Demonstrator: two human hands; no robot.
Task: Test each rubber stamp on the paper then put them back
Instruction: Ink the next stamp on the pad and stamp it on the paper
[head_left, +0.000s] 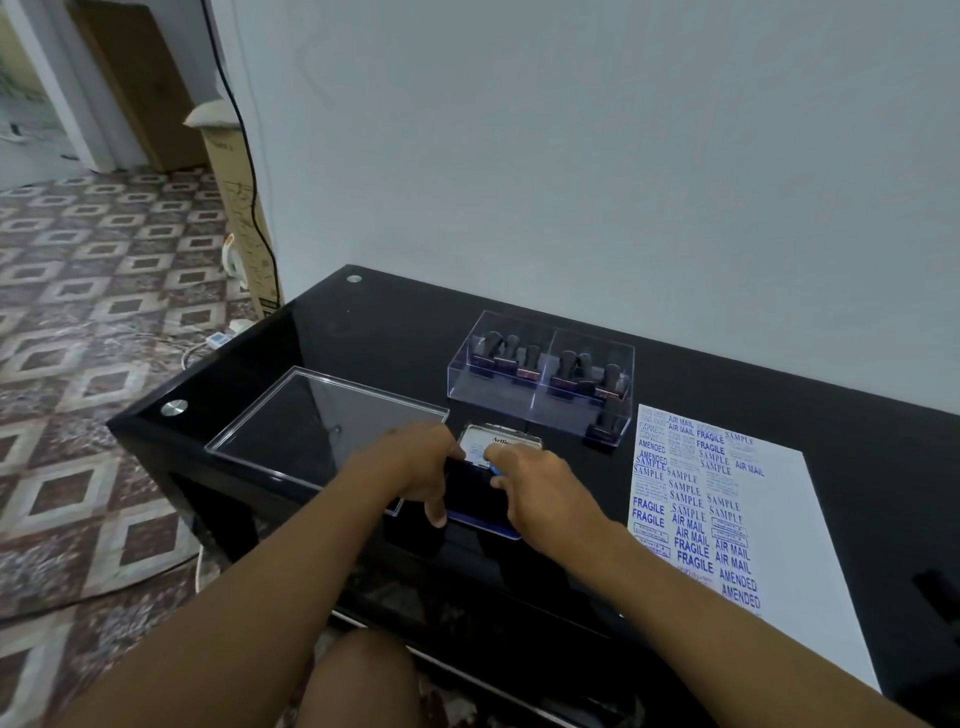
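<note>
Black glossy tabletop (727, 384) is holding a paper (779, 525) already crowded with prints and stamps (550, 366) sitting boxed, while both hands, left hand (415, 462) and right hand (540, 483), are gripping the ink pad (480, 496), so it's looking nearly done.

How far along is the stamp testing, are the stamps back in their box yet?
Mostly done, it seems. The paper is already covered in blue prints such as FRAGILE, AIR MAIL and SAMPLE, and the stamps stand in the clear box. In hand: the left hand and right hand both handle the ink pad, which lies open. Left: the box lid lies beside it, not yet on.
</note>
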